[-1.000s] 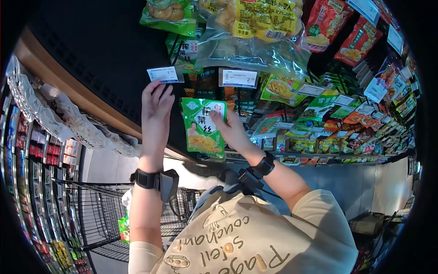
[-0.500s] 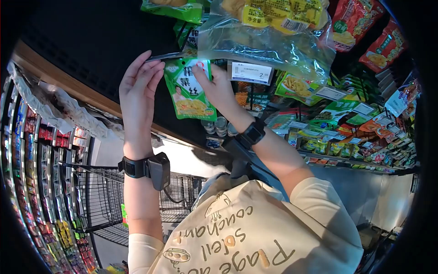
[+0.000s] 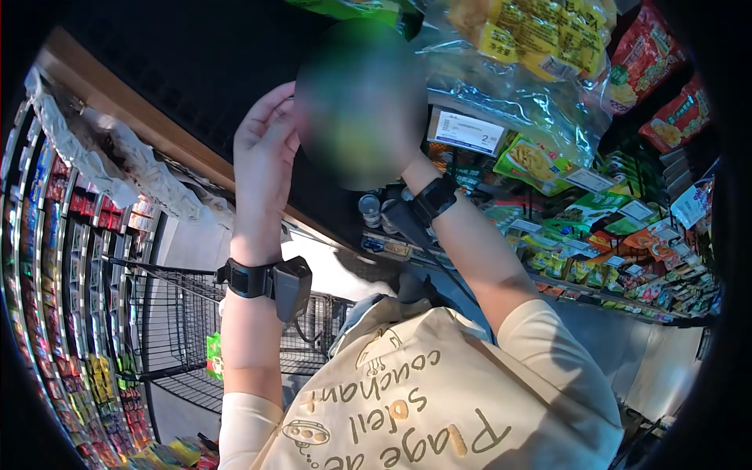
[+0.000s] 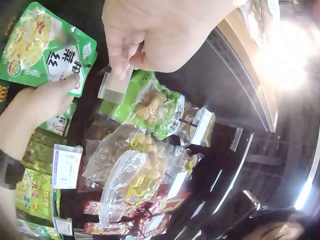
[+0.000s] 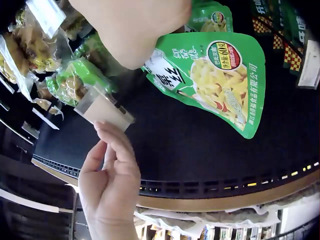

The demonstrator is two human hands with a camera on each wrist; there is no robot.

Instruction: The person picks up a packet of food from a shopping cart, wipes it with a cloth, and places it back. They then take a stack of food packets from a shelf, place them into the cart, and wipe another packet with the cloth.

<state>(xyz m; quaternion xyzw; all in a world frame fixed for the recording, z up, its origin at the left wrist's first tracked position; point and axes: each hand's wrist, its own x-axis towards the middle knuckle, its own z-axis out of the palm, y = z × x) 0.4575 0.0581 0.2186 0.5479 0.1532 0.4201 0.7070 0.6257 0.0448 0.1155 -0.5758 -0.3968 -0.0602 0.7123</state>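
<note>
My left hand (image 3: pixel 265 153) pinches a clear price-tag holder (image 4: pixel 115 89) at the end of a shelf hook and keeps it tilted up. In the left wrist view my right hand (image 4: pixel 42 102) holds a green pouch of shredded pickled vegetable (image 4: pixel 30 70), thumb across its front, close beside the tag holder. The right wrist view shows the pouch (image 5: pixel 220 75) with its yellow food picture and the left hand's fingertips on the tag (image 5: pixel 105 112). A similar green pouch (image 5: pixel 212 17) hangs behind it. In the head view a blur hides the pouch and the right hand.
Clear bags with yellow labels (image 3: pixel 533 39) hang right of the hands, above a price tag (image 3: pixel 468 131). Red pouches (image 3: pixel 646 59) and other packets hang farther right. A wooden shelf edge (image 3: pixel 141 121) runs along the left. A black wire cart (image 3: pixel 176 329) stands below.
The left hand has tipped the price tag upward. The right hand has raised the green pouch up and leftward toward that tag. The head view has shifted, and a blur now covers the pouch.
</note>
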